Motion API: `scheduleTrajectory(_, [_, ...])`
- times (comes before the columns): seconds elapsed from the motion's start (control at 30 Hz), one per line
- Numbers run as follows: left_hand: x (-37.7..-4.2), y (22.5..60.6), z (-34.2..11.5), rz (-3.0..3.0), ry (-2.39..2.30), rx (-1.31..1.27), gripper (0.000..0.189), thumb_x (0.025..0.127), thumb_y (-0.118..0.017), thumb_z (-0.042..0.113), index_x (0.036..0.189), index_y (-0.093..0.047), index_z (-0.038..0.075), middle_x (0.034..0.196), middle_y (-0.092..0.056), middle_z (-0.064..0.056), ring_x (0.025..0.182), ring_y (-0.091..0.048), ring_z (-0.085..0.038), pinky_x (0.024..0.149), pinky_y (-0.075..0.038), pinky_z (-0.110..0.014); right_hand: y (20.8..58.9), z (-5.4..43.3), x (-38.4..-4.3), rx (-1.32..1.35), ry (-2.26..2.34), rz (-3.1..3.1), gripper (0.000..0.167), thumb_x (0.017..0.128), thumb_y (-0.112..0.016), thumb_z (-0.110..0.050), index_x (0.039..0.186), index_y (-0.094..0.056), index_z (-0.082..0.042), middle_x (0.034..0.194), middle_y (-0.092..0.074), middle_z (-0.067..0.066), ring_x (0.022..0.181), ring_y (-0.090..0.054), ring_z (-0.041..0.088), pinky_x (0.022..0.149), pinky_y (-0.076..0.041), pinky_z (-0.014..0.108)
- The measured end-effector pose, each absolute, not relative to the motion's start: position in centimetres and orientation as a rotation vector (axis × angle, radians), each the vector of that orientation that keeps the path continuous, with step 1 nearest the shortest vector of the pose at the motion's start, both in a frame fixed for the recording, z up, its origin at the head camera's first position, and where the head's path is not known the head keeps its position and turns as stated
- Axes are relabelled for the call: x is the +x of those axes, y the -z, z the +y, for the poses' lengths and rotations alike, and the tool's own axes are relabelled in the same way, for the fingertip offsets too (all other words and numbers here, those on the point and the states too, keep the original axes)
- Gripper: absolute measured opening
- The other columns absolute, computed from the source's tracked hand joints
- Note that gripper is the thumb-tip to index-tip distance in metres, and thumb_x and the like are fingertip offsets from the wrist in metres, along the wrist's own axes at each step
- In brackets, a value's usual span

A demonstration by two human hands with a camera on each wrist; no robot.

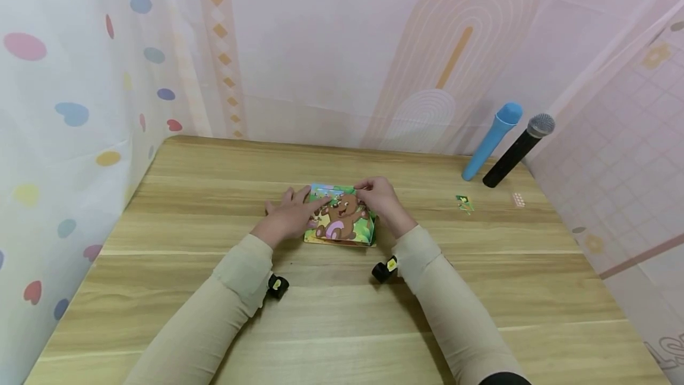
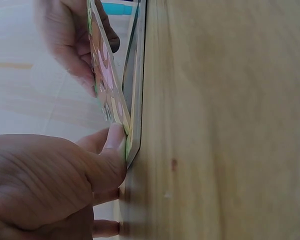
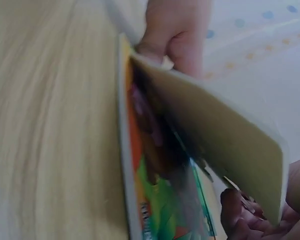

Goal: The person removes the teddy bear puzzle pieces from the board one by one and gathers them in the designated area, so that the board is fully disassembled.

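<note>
A puzzle board point(image 1: 342, 215) with a brown bear on it lies tilted over a second picture board point(image 3: 155, 200). Its right side is raised, while the left side stays low against the board beneath. My right hand point(image 1: 380, 198) pinches the raised board at its upper right corner. At the left edge my left hand point(image 1: 291, 215) has its fingers spread, the forefinger reaching over the picture. In the left wrist view the left thumb point(image 2: 112, 145) presses the low edge where the boards meet. The right wrist view shows the raised board's plain pale underside point(image 3: 230, 130).
A small green picture piece point(image 1: 464, 203) and a small white-and-pink piece point(image 1: 518, 199) lie to the right on the wooden table point(image 1: 331, 325). Behind them a blue microphone point(image 1: 491, 142) and a black microphone point(image 1: 518, 150) stand by the patterned curtain point(image 1: 320, 52).
</note>
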State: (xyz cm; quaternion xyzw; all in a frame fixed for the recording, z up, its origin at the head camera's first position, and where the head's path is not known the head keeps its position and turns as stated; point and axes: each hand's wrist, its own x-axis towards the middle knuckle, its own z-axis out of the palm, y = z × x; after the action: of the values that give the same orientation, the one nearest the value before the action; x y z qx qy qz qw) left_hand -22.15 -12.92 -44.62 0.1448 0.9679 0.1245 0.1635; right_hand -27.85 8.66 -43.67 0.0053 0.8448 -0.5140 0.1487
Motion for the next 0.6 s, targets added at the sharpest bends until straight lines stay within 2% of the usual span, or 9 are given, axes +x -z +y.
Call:
scheduleTrajectory(0.13, [-22.17, 44.55, -12.89, 2.762, -0.352, 0.409, 0.066, 0.105, -0.053, 0.033, 0.163, -0.02, 0.038, 0.169, -0.007, -0.016, 0.151, -0.007, -0.05, 0.101, -0.017, -0.086, 43.46, 8.91, -27.94, 0.012, 1.443, 2.419, 0.025, 0.1, -0.064, -0.01, 0.122, -0.069, -0.001, 0.118, -0.063, 0.013, 0.101, -0.059, 0.021, 0.084, -0.052, 0.03])
scheduleTrajectory(0.23, [-22.23, 44.6, -12.87, 2.768, -0.348, 0.407, 0.066, 0.105, -0.053, 0.032, 0.163, -0.02, 0.038, 0.169, -0.007, -0.016, 0.151, -0.007, -0.05, 0.1, -0.017, -0.086, 43.41, 8.95, -27.94, 0.005, 1.44, 2.409, 0.029, 0.099, -0.066, -0.01, 0.126, -0.068, -0.002, 0.122, -0.062, 0.015, 0.108, -0.056, 0.024, 0.09, -0.05, 0.034])
scheduleTrajectory(0.4, [-22.26, 44.71, -12.71, 2.773, -0.334, 0.412, 0.067, 0.105, -0.052, 0.033, 0.163, -0.019, 0.039, 0.17, -0.007, -0.015, 0.151, -0.006, -0.05, 0.1, -0.016, -0.087, 43.67, 8.94, -27.95, 0.035, 1.504, 2.372, 0.028, 0.1, -0.063, -0.007, 0.126, -0.069, -0.002, 0.121, -0.06, 0.015, 0.106, -0.054, 0.023, 0.083, -0.05, 0.029])
scheduleTrajectory(0.6, [-22.33, 44.96, -12.73, 2.779, -0.323, 0.407, 0.067, 0.105, -0.052, 0.033, 0.162, -0.019, 0.04, 0.17, -0.008, -0.015, 0.151, -0.007, -0.05, 0.099, -0.016, -0.087, 43.86, 9.08, -27.84, 0.088, 1.556, 2.285, 0.027, 0.101, -0.06, -0.007, 0.126, -0.067, 0.0, 0.115, -0.06, 0.014, 0.091, -0.057, 0.018, 0.065, -0.05, 0.021])
